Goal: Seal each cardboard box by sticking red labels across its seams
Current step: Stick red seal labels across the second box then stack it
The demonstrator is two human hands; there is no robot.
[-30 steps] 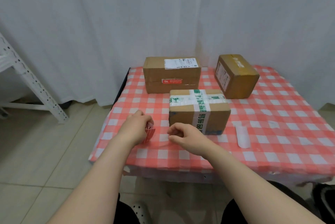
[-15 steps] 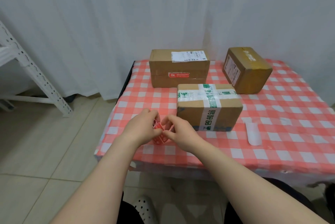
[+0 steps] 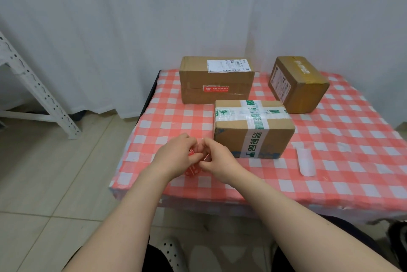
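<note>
Nearest us, both grips meet low over the front part of the counter (image 3: 330,185), which is covered in a red and white checked cloth. The left grip (image 3: 176,158) has its fingers curled round a small bunch of red labels (image 3: 191,153), and the right grip (image 3: 219,161) pinches the same bunch from the other side. So little red shows between the fingers that we cannot tell which way the bunch points.

We count three cardboard boxes. The near box (image 3: 233,137) stands just beyond the right grip, crossed with green-printed white tape, its long side running left to right along the counter's front edge. To its right one white strip (image 3: 305,160) lies flat, pointing away from us.

Further back, the left box (image 3: 198,77) also runs left to right, with one stuck label (image 3: 215,89) across its front seam. The right box (image 3: 308,95) sits askew to the others. Behind them hangs a white curtain (image 3: 198,7)
</note>
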